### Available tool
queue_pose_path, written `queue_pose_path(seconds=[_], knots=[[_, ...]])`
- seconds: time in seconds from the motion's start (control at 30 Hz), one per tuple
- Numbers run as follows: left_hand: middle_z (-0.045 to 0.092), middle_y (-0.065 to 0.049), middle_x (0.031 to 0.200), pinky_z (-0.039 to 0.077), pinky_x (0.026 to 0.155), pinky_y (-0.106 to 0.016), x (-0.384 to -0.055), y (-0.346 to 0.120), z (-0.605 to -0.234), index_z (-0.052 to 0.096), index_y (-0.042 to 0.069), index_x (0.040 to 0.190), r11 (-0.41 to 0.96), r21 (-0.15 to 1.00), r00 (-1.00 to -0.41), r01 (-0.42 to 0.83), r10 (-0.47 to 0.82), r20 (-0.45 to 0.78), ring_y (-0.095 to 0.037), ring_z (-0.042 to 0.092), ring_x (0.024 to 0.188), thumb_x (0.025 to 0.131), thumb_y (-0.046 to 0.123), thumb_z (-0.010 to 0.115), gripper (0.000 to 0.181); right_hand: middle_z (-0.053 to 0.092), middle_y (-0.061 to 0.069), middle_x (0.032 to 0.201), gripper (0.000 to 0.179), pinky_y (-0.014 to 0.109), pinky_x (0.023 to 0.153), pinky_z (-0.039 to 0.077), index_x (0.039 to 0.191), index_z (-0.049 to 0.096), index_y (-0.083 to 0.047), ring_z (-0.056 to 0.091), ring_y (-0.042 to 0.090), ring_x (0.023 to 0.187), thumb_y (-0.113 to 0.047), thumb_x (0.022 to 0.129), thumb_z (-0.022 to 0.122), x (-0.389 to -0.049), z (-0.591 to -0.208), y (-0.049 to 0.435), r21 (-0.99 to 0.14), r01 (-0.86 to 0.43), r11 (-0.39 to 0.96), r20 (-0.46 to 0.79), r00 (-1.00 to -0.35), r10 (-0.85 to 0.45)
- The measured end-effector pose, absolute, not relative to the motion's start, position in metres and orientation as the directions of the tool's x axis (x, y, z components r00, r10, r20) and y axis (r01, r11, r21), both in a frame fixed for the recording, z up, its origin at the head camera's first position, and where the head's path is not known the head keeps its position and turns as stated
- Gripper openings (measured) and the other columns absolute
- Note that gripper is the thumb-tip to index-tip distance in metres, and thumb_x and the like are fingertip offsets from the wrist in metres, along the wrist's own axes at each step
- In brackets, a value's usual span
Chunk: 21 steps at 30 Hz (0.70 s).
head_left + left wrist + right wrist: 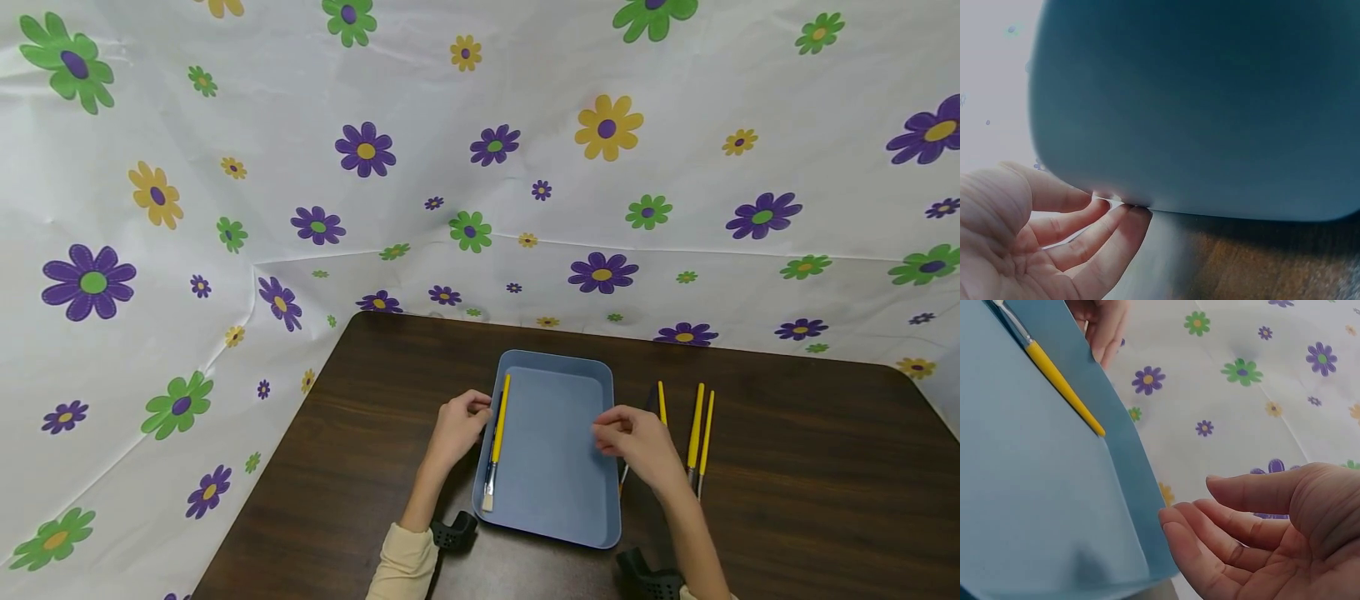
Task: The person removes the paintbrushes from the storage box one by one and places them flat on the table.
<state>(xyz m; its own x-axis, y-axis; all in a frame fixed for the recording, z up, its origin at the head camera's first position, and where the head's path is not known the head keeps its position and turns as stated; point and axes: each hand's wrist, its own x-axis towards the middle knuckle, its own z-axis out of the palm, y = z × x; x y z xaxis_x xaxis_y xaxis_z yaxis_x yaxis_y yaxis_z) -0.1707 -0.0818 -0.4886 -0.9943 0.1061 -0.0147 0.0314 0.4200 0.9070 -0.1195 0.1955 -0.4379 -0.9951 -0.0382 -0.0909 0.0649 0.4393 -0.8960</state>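
Note:
A blue-grey tray (pixel 558 442) is on the brown table. Along its left side, inside, lies a yellow-handled paintbrush (pixel 501 425), bristles toward me; a dark handle shows close beside it. My left hand (pixel 459 425) is at the tray's left rim, its thumb and fingertips pinching the edge in the left wrist view. Over the tray's right side hovers my right hand (pixel 636 442), fingers loosely bent and thumb apart, holding nothing. In the right wrist view, its fingertips (pixel 1182 540) are near the tray's edge.
To the right of the tray lie several paintbrushes, among them a thick yellow-handled brush (pixel 695 425) and a thinner yellow brush (pixel 707 433). My right hand partly covers others. A white flower-print sheet (pixel 420 200) hangs behind the table (pixel 360 433) and along its left side.

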Motion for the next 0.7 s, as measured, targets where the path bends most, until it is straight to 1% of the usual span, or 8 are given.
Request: queue_pose_path(seconds=[0.13,0.27,0.43,0.57,0.7], knots=[[0.072,-0.011,0.099,0.060,0.061,-0.032,-0.171,-0.083,-0.489,0.072,0.000,0.115,0.420,0.907,-0.994,0.031,0.107,-0.016,-0.017,0.066,0.075,0.098,0.008,0.064,0.020,0.073,0.016,0.088,0.019,0.036,0.071,0.063,0.106,0.070,0.011,0.072,0.027,0.078,-0.006,0.098,0.069,-0.119,-0.438,0.187,-0.892,0.060,0.448,-0.088,-0.995,-0.042],[0.072,-0.010,0.099,0.060,0.061,-0.032,-0.171,-0.083,-0.489,0.072,0.000,0.115,0.419,0.907,-0.994,0.034,0.109,-0.013,-0.017,0.067,0.075,0.098,0.008,0.064,0.020,0.073,0.015,0.087,0.016,0.035,0.071,0.063,0.105,0.071,0.009,0.072,0.027,0.078,-0.005,0.097,0.069,-0.118,-0.437,0.180,-0.889,0.053,0.454,-0.085,-0.995,-0.050],[0.072,-0.011,0.098,0.060,0.059,-0.032,-0.171,-0.082,-0.489,0.073,-0.001,0.114,0.419,0.907,-0.994,0.040,0.107,-0.006,-0.016,0.067,0.074,0.098,0.007,0.064,0.020,0.073,0.014,0.087,0.017,0.037,0.073,0.063,0.106,0.071,0.009,0.073,0.030,0.080,-0.005,0.096,0.070,-0.117,-0.438,0.174,-0.894,0.050,0.446,-0.088,-0.994,-0.065],[0.072,-0.011,0.098,0.060,0.059,-0.032,-0.171,-0.082,-0.489,0.072,-0.001,0.114,0.415,0.909,-0.994,0.036,0.107,-0.010,-0.016,0.066,0.074,0.097,0.007,0.064,0.021,0.072,0.011,0.088,0.020,0.034,0.073,0.063,0.110,0.070,0.010,0.074,0.031,0.081,-0.004,0.096,0.070,-0.117,-0.439,0.171,-0.900,0.047,0.434,-0.082,-0.995,-0.061],[0.072,-0.011,0.098,0.060,0.059,-0.032,-0.171,-0.082,-0.489,0.072,-0.002,0.115,0.415,0.909,-0.994,0.031,0.108,-0.015,-0.016,0.066,0.074,0.097,0.007,0.064,0.021,0.073,0.011,0.094,0.027,0.027,0.070,0.060,0.116,0.069,0.011,0.074,0.028,0.082,-0.003,0.094,0.072,-0.117,-0.441,0.165,-0.901,0.021,0.433,-0.043,-0.998,-0.042]])
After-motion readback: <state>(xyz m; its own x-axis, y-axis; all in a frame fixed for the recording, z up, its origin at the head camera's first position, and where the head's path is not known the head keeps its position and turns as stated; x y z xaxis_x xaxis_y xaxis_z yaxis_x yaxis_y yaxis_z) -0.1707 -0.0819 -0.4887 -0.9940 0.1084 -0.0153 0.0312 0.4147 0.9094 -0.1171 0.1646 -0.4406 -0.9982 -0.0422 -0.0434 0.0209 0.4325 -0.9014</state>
